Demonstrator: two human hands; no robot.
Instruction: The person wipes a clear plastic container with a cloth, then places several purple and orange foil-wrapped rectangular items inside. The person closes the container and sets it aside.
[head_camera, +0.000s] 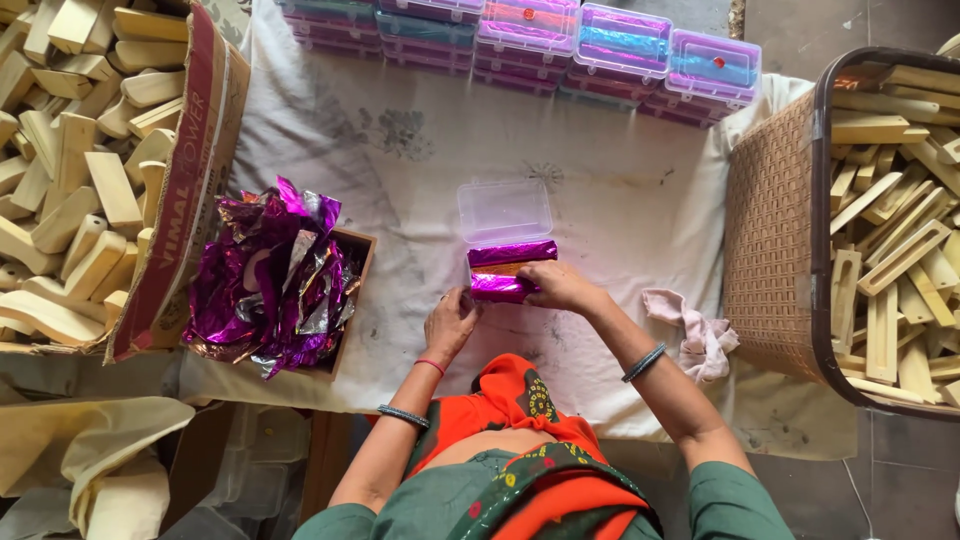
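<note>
A small clear plastic box (505, 212) lies open on the white cloth (400, 150), its lid flipped back. In its lower half sits a piece wrapped in shiny magenta foil (508, 254) with a strip of wood showing. My right hand (556, 283) presses on the foil-wrapped piece at the box's front edge. Just left of the box, my left hand (450, 322) rests on the cloth with fingers curled, touching the foil's left end; whether it grips it is unclear.
A wooden tray of crumpled magenta foil sheets (275, 275) sits at left. A cardboard box (190, 170) of pale wooden blocks is far left, and a brown basket (775, 220) of wooden pieces at right. Filled clear boxes (600, 45) line the back. A pink rag (695, 330) lies nearby.
</note>
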